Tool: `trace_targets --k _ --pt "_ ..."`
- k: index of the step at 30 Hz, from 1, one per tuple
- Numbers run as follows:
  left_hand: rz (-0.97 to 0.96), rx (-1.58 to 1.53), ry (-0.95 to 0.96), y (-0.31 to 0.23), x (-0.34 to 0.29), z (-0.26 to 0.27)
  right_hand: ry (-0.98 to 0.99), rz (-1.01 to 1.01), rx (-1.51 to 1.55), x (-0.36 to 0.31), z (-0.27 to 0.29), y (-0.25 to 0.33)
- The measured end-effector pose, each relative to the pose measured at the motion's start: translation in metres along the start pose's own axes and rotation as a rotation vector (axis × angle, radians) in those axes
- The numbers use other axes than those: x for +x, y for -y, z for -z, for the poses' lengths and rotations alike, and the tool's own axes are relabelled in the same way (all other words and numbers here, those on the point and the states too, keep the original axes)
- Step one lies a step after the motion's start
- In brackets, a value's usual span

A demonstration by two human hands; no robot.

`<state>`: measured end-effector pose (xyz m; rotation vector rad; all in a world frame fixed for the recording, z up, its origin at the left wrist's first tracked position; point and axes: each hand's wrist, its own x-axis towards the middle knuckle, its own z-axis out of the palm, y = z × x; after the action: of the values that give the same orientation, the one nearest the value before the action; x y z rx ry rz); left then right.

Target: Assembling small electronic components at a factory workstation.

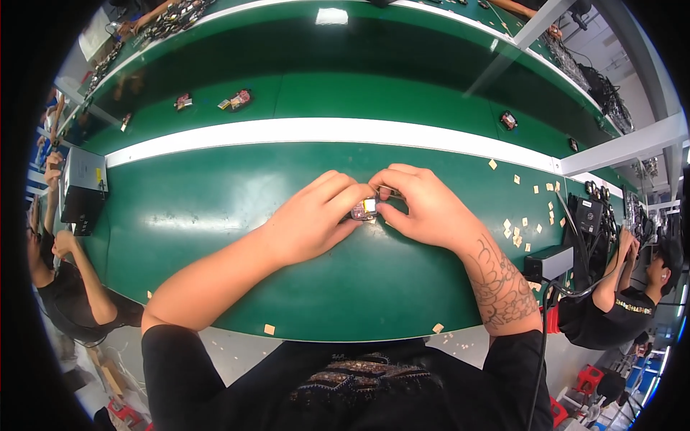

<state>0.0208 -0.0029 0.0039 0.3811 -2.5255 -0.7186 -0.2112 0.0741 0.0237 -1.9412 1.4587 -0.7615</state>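
Note:
Over the middle of the green worktable [345,287], a small electronic assembly [365,209] sits between my hands. It shows a pinkish-red part, a dark edge and a white-and-yellow square on top. My left hand [316,214] grips it from the left, thumb below and fingers curled over its far side. From the right, my right hand [422,205] closes on it with thumb and forefinger pinched near the white square. My fingers hide much of the assembly, so its exact kind cannot be made out.
Small tan paper pieces [517,241] lie scattered at right. A black-and-grey box [548,263] with cables stands there; a dark metal box [84,188] is at left. Beyond the white rail [323,129], small assemblies [237,100] rest on a green belt. People work at both sides.

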Motion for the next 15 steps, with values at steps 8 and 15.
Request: trace_targets --k 8,15 --pt "0.050 0.112 -0.068 0.011 0.015 0.008 -0.305 -0.096 0.423 0.006 0.004 -0.004" --pt "0.139 0.319 -0.195 0.114 0.099 0.027 -0.214 0.100 0.950 -0.013 0.011 0.023"
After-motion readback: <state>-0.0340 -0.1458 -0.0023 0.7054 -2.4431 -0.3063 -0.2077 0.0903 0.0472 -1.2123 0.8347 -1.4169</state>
